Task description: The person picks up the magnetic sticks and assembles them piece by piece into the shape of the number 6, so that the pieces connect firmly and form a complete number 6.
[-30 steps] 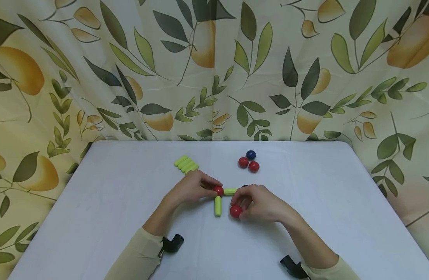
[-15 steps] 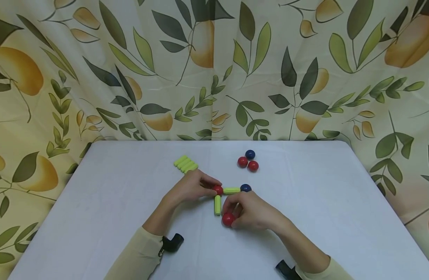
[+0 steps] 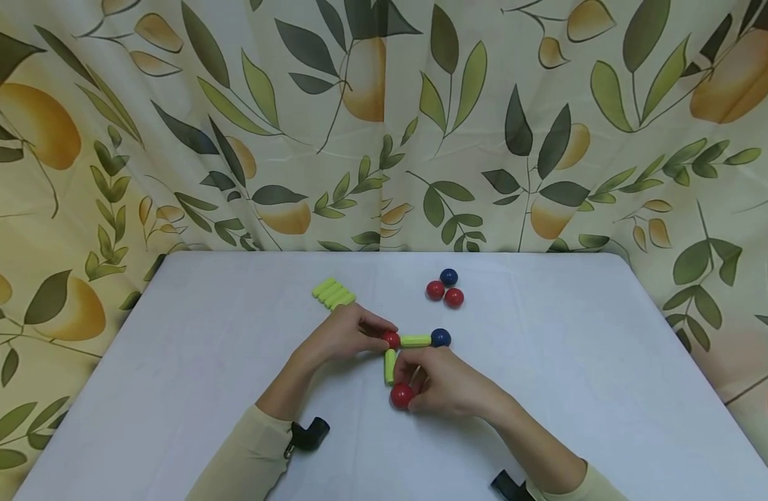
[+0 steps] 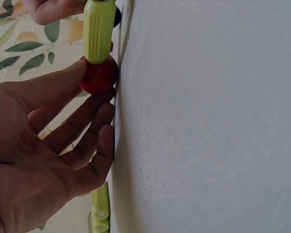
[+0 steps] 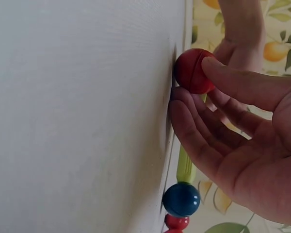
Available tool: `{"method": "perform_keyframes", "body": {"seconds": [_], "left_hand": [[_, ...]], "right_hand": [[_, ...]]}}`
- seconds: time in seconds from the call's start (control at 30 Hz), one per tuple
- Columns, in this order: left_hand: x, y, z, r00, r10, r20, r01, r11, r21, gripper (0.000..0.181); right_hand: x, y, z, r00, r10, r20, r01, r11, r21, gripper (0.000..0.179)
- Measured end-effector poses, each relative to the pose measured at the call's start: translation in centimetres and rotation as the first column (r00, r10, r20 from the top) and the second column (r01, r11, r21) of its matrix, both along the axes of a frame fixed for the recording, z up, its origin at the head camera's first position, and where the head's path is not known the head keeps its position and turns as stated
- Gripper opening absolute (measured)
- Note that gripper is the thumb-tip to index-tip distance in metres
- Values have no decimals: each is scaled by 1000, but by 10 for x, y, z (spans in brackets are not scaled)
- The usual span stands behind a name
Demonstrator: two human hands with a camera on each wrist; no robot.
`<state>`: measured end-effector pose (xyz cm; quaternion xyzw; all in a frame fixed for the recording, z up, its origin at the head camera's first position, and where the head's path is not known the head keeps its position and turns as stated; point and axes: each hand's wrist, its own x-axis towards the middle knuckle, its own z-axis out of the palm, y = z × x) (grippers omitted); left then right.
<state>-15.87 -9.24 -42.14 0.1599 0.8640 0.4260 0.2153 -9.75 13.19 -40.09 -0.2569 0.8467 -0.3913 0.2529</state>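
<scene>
Between thumb and fingers, my left hand (image 3: 351, 335) pinches a red ball (image 4: 98, 77) on the table. One green rod (image 3: 415, 340) runs right from that ball to a dark blue ball (image 3: 441, 337). A second green rod (image 3: 389, 367) points from it toward the front of the table. My right hand (image 3: 449, 384) pinches another red ball (image 3: 401, 396) by the front end of this second rod; whether they touch I cannot tell. In the right wrist view the thumb presses the held red ball (image 5: 194, 71) from one side, and a seam shows on it.
Several green rods (image 3: 334, 293) lie side by side behind my left hand. Farther back to the right sit two red balls (image 3: 435, 290) and a blue ball (image 3: 449, 277) in a cluster. The white-covered table (image 3: 578, 362) ends at a patterned curtain (image 3: 472, 139).
My right hand has moved left and toward the front with its red ball, up to the end of the front-pointing rod. The blue ball has come into full view. My left hand has stayed put.
</scene>
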Motion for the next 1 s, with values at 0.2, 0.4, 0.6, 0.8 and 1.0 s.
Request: {"method": "perform_keyframes", "body": {"seconds": [0.2,0.4,0.6,0.8,1.0], "left_hand": [[0,0,-1,1000,-2,-12,2,1000,4,28],[-1,0,-2,1000,-8,-13,8,1000,0,29],[-1,0,-3,1000,-12,-9,12,1000,4,30],[-1,1,-4,1000,-6,-5,6,1000,6,30],[-1,1,-4,1000,-13,-5,13,1000,14,31]], "right_hand": [[1,-3,0,1000,0,-19,0,1000,0,34],[2,-7,-2,999,-8,-39,8,1000,-5,34],[5,-8,-3,997,-24,-67,24,1000,0,34],[6,-10,-4,996,-37,-85,38,999,6,32],[6,-10,-5,996,-34,-84,34,999,0,30]]}}
